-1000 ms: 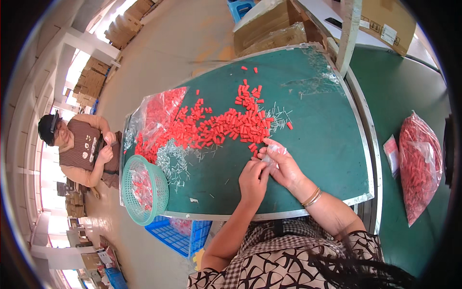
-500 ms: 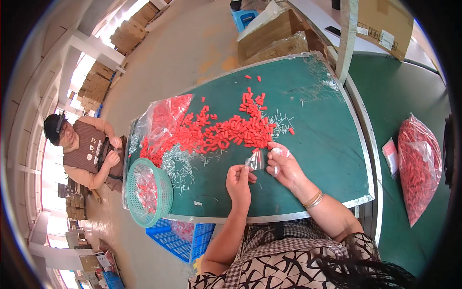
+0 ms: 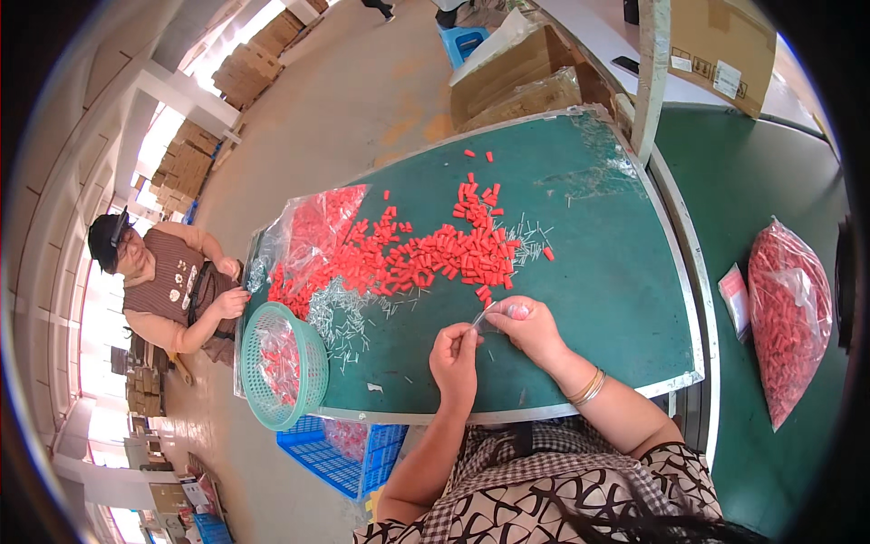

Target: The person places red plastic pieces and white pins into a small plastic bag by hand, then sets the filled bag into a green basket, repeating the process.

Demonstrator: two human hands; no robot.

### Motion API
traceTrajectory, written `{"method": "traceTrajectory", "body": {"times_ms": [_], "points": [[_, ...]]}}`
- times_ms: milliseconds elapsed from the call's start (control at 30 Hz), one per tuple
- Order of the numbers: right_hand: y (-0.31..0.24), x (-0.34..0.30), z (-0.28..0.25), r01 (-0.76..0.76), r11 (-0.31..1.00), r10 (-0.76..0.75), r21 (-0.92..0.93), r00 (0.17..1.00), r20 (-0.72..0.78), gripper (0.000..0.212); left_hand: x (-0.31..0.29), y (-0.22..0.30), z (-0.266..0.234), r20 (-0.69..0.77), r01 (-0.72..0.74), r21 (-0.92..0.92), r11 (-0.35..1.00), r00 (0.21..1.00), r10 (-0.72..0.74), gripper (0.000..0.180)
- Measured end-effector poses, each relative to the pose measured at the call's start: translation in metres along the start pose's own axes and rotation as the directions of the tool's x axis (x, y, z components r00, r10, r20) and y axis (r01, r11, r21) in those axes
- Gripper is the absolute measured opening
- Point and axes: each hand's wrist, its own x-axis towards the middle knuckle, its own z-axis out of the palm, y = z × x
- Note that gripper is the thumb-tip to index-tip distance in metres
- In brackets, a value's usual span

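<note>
My left hand pinches a small clear plastic bag between thumb and fingers, over the front part of the green table. At the bag's upper edge, my right hand has its fingers closed; what they hold, if anything, is too small to tell. White wrapping covers some of its fingertips. Just beyond the fingers lie a few loose red plugs, next to a spread heap of red plastic wall plugs. Silver screws are piled to the left, and more screws lie beside the heap's right end.
A green basket with bagged red pieces stands at the table's left corner, above a blue crate. An open bag of plugs lies behind. A full bag rests on the right table. A co-worker sits at left.
My right hand has drawn back from the heap's edge to the bag's upper edge. The bag has turned and looks narrower. The co-worker's hands have moved toward the table.
</note>
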Motion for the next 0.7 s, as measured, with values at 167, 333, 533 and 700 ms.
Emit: {"method": "traceTrajectory", "body": {"times_ms": [167, 333, 533, 700], "points": [[0.000, -0.002, -0.001, -0.182, 0.983, 0.182, 0.001, 0.983, 0.024, 0.014, 0.001, -0.008, -0.007, -0.013, -0.013, -0.037, 0.999, 1.000, 0.013, 0.013], [0.007, -0.006, 0.003, 0.068, 0.952, -0.055, -0.298, 0.997, 0.053, 0.019, 0.009, 0.010, -0.008, 0.166, 0.036, 0.250, 0.968, 0.983, -0.079, 0.028], [-0.008, -0.010, 0.003, -0.101, 0.943, 0.132, -0.318, 0.988, 0.077, 0.011, 0.009, -0.003, -0.022, 0.127, 0.225, 0.044, 0.973, 0.965, -0.229, 0.025], [0.004, -0.010, 0.004, 0.067, 0.916, -0.029, -0.396, 0.994, 0.102, 0.013, 0.007, 0.009, -0.014, 0.204, 0.345, -0.171, 0.923, 0.929, -0.310, 0.020]]}}
